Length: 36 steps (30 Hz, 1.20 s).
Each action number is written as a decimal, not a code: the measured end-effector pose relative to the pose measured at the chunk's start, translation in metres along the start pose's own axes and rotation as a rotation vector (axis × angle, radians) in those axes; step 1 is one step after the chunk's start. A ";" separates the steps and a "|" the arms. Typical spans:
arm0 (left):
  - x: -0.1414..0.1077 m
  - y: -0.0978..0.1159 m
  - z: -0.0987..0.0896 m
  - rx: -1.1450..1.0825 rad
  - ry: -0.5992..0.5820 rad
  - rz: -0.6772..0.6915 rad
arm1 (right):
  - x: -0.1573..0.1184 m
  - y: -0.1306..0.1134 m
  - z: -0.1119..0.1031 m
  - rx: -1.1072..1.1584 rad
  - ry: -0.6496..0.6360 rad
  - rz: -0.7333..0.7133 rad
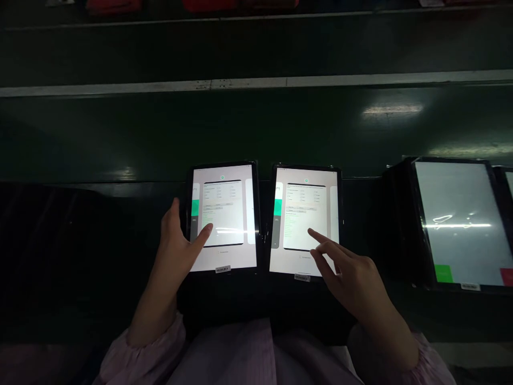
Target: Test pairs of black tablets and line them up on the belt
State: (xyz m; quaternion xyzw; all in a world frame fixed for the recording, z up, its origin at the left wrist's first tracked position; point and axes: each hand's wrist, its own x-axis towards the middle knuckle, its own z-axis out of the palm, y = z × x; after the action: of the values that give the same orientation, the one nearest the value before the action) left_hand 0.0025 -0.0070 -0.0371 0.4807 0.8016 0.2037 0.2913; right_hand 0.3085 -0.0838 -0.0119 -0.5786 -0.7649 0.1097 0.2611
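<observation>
Two lit tablets lie side by side before me, each showing app-switcher cards with text and a barcode label at its bottom edge. Over the left tablet (230, 258) reaches the thumb of my left hand (174, 246), on or just above the screen. That hand's index finger points up beside the tablet's left edge, apart from the thumb; its other fingers are hidden. My right hand (352, 272) is at the lower right of the right tablet (286, 261). Its index finger is stretched out at the screen card, the thumb apart below it; the remaining fingers are curled.
Another tablet (460, 214) rests at the right, its screen pale with a green and a red corner square; part of one more (508, 184) shows beyond it. A light strip (248, 84) crosses the dark green bench (240, 128). Red items (210, 4) stand at the back.
</observation>
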 end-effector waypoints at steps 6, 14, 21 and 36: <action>0.004 -0.017 0.001 -0.214 -0.018 0.104 | -0.003 0.002 -0.003 0.030 -0.003 0.033; 0.002 -0.018 0.002 -0.225 -0.040 0.084 | -0.006 0.003 -0.006 0.072 0.002 -0.007; -0.004 -0.013 -0.003 -0.110 -0.075 0.069 | -0.009 0.005 -0.010 0.086 -0.006 -0.011; -0.014 -0.042 -0.012 -0.016 -0.100 0.063 | -0.018 0.007 -0.012 0.138 -0.091 -0.025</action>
State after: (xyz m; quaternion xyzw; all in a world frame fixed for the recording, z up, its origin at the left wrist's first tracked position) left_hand -0.0275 -0.0385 -0.0496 0.5128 0.7689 0.1950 0.3283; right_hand 0.3239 -0.1008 -0.0097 -0.5442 -0.7736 0.1851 0.2666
